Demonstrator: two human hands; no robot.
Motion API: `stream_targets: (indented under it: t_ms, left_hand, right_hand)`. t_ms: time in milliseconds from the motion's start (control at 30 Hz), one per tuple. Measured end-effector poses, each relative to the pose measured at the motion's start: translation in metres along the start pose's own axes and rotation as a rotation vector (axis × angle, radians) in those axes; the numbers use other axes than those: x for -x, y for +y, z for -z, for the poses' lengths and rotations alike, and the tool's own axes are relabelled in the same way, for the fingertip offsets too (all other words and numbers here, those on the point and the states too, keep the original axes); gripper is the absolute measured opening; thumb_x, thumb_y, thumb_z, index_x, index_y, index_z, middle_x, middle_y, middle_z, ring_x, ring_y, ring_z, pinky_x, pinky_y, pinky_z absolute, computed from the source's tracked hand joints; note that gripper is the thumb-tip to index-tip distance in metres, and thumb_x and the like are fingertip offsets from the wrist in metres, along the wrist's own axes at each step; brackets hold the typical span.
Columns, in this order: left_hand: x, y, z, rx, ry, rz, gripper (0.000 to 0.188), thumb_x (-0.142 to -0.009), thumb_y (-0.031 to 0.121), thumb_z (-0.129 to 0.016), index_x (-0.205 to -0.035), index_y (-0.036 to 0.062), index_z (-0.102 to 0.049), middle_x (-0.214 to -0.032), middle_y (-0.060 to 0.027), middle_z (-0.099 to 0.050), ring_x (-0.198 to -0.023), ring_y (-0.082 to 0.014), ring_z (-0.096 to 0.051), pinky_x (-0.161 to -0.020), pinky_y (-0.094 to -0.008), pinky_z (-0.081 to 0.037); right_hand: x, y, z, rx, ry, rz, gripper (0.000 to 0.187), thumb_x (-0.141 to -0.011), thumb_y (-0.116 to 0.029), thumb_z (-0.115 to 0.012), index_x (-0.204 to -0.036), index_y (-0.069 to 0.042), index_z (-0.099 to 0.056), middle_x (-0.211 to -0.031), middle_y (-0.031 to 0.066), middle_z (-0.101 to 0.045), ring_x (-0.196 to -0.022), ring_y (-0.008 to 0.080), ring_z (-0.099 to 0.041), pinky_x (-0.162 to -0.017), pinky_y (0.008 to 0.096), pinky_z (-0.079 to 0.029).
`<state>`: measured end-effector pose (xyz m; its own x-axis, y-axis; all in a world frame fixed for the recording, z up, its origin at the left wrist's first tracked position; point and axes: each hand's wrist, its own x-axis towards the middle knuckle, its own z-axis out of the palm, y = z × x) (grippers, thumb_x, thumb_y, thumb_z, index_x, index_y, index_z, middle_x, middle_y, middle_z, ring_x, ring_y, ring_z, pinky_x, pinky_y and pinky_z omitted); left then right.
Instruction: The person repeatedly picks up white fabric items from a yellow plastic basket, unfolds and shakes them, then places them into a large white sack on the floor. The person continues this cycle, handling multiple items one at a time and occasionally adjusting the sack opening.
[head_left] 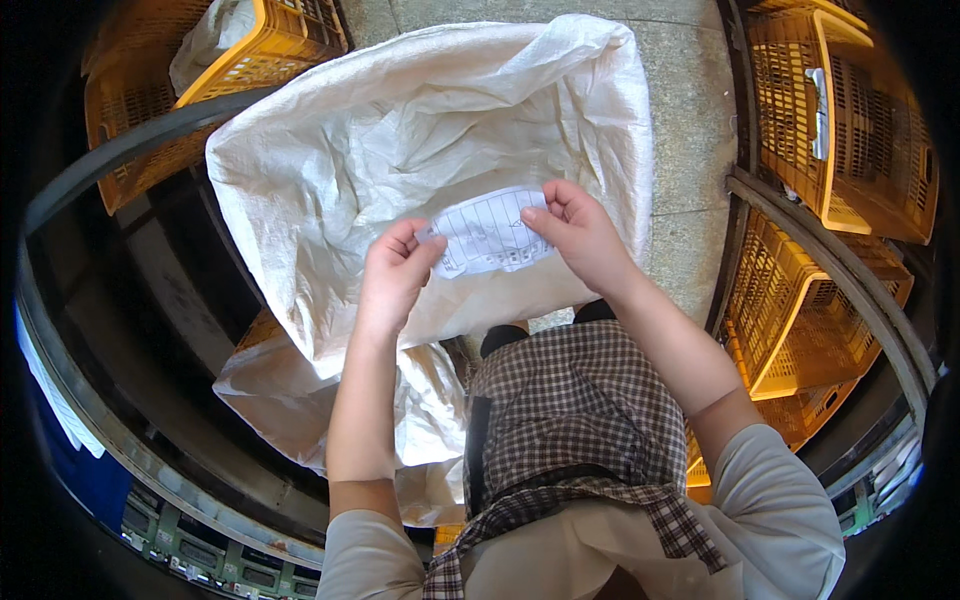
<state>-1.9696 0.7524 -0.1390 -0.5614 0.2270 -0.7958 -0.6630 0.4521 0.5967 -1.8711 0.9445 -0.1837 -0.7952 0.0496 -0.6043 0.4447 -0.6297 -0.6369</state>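
Note:
Between my two hands is a small white paper slip (480, 235) with a printed grid and small marks, stretched out flat. My left hand (400, 265) pinches its left end between thumb and fingers. The upper right end is pinched by my right hand (575, 230). Beneath the slip, a large white woven plastic sack (390, 130) gapes wide, its rim spread into a rough rectangle. Its inner walls are creased, and no contents show inside.
Yellow plastic crates (840, 120) stand at the right, others behind metal rails (830, 265). Another yellow crate (215, 75) at the upper left holds pale sheeting. A second white sack (290, 400) lies by my left forearm. Grey floor (690, 130) shows beside the large sack.

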Motion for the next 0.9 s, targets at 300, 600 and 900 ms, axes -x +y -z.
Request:
stream_targets:
  t_ms: [300,600,900]
  left_hand:
    - [-0.003,0.002,-0.002,0.234,-0.025,-0.268,0.023,-0.083,-0.001,-0.061,-0.105,-0.0004,-0.056,-0.079,0.0000,-0.061,-0.072,-0.0048,-0.055,-0.066,-0.0182,-0.043]
    - [-0.001,-0.010,0.010,0.249,0.002,-0.301,0.020,-0.083,0.001,-0.062,-0.103,-0.0008,-0.058,-0.084,-0.0026,-0.063,-0.076,-0.0066,-0.057,-0.071,-0.0193,-0.045]
    - [0.000,-0.018,0.020,0.201,0.052,-0.335,0.015,-0.083,0.002,-0.062,-0.098,-0.0002,-0.063,-0.086,-0.0022,-0.063,-0.077,-0.0072,-0.056,-0.070,-0.0207,-0.044]
  right_hand:
    - [0.043,0.010,-0.014,-0.104,0.064,0.000,0.015,-0.094,-0.014,-0.046,-0.102,-0.002,-0.044,-0.091,0.0083,-0.061,-0.083,0.0113,-0.058,-0.073,0.0257,-0.047]
    - [0.044,0.015,-0.023,-0.027,0.035,-0.025,0.018,-0.095,-0.018,-0.045,-0.104,-0.002,-0.047,-0.092,0.0070,-0.061,-0.081,0.0096,-0.057,-0.072,0.0246,-0.046]
    - [0.042,0.022,-0.031,-0.048,0.036,-0.055,0.015,-0.096,-0.016,-0.043,-0.102,-0.003,-0.046,-0.091,0.0062,-0.059,-0.080,0.0098,-0.056,-0.071,0.0255,-0.046]
